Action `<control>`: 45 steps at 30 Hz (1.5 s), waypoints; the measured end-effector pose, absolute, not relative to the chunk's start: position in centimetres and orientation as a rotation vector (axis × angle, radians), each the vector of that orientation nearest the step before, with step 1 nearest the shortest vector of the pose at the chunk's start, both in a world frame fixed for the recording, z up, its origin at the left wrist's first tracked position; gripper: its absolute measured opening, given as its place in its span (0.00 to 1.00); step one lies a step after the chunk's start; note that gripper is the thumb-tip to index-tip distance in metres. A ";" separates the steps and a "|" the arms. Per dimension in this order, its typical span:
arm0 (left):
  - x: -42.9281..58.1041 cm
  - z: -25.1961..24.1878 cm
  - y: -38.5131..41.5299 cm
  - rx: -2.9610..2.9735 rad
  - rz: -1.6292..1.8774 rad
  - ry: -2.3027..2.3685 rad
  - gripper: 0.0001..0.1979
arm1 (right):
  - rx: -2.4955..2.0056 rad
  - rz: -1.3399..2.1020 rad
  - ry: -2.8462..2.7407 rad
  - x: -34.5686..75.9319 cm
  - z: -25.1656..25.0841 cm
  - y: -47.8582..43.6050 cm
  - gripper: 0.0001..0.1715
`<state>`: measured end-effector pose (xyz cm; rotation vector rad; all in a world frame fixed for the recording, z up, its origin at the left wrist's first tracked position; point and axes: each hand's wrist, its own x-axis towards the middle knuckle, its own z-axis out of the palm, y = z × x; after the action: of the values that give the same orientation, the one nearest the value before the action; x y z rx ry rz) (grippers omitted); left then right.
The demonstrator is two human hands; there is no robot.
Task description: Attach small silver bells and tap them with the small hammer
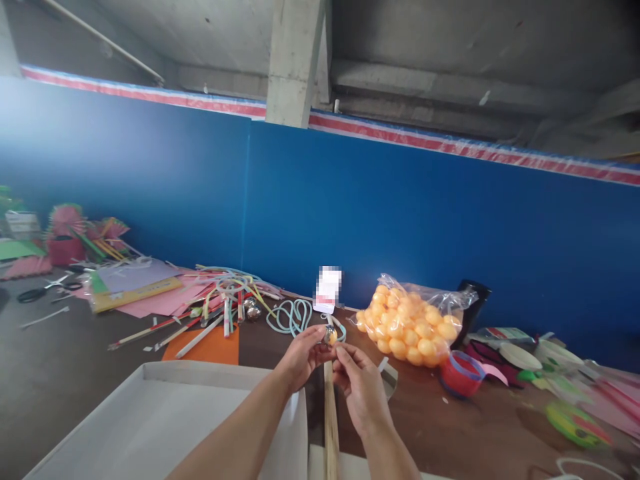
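Between my two hands, over the table, is a small ball [331, 335] that looks partly silver like foil and partly orange. My left hand [303, 353] is closed round its left side, with the thumb on top. The fingertips of my right hand [361, 383] are pinched together at the ball's lower right edge; what lies between them is too small to make out. Beneath my hands runs a pale wooden strip [330, 413]. Just beyond them lies a coil of light blue cord [293, 316].
A white tray [165, 407] stands at front left. Behind it are an orange sheet [210, 345], straws and sticks [227, 313], and shiny silver balls [252, 309]. A clear bag of orange balls [413, 327] and a red cup [461, 375] stand right. Scissors [45, 287] lie far left.
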<state>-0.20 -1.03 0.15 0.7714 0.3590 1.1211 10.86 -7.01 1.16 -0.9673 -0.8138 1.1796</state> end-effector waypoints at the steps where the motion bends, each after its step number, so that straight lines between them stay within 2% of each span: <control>1: -0.2 0.2 -1.1 0.796 1.109 0.361 0.12 | -0.952 1.187 -0.797 10.9 1.2 -7.0 0.14; 7: -0.1 0.6 -1.5 0.877 1.052 0.379 0.14 | -0.908 1.194 -0.717 11.4 1.1 -6.8 0.14; 19: -0.1 0.6 -1.4 0.836 1.068 0.401 0.11 | -0.846 1.275 -0.703 11.5 0.8 -6.8 0.12; 29: 0.1 0.8 -1.7 0.917 1.027 0.483 0.16 | -0.855 1.246 -0.718 11.5 0.9 -6.8 0.13; 45: 0.1 0.9 -1.8 0.971 1.031 0.508 0.18 | -0.858 1.246 -0.747 11.5 1.1 -7.0 0.13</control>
<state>0.06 -1.80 0.90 0.9710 0.5083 1.0314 11.48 -6.98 1.14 -0.8583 -0.7466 1.2457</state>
